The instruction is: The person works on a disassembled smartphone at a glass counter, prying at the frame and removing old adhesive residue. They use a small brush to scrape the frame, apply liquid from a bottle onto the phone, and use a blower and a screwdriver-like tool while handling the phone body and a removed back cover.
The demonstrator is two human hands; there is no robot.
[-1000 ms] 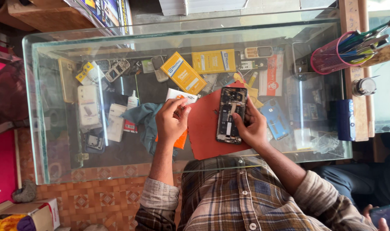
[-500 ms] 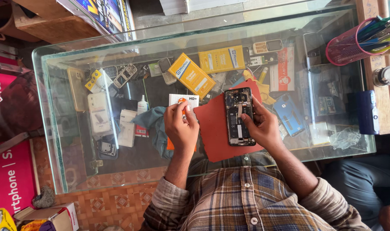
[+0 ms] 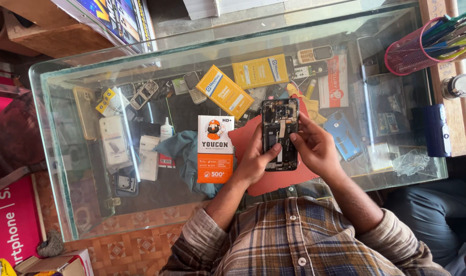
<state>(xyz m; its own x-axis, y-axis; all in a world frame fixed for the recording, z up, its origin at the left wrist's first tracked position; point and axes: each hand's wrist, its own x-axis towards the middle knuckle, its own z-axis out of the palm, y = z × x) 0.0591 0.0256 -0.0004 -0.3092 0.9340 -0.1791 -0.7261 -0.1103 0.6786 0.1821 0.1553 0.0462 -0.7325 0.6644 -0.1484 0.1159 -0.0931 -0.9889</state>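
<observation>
Black opened phone [image 3: 279, 134] upright lengthwise, both hands gripping

Colours on and under the glass counter

The opened phone [image 3: 279, 134] was black inside, with grey and a little copper-coloured parts, and it lay over a red mat [image 3: 274, 174]. The flat packet [image 3: 215, 148] beside it was white on top and orange below, with an orange and black figure. The shirt sleeves [image 3: 202, 240] had a plaid pattern in brown, blue and cream. Two boxes [image 3: 224, 92] below the glass were yellow-orange, a cloth [image 3: 181, 151] was teal, a phone case [image 3: 344, 137] was blue, and the pen holder [image 3: 409, 51] was pink mesh.
</observation>
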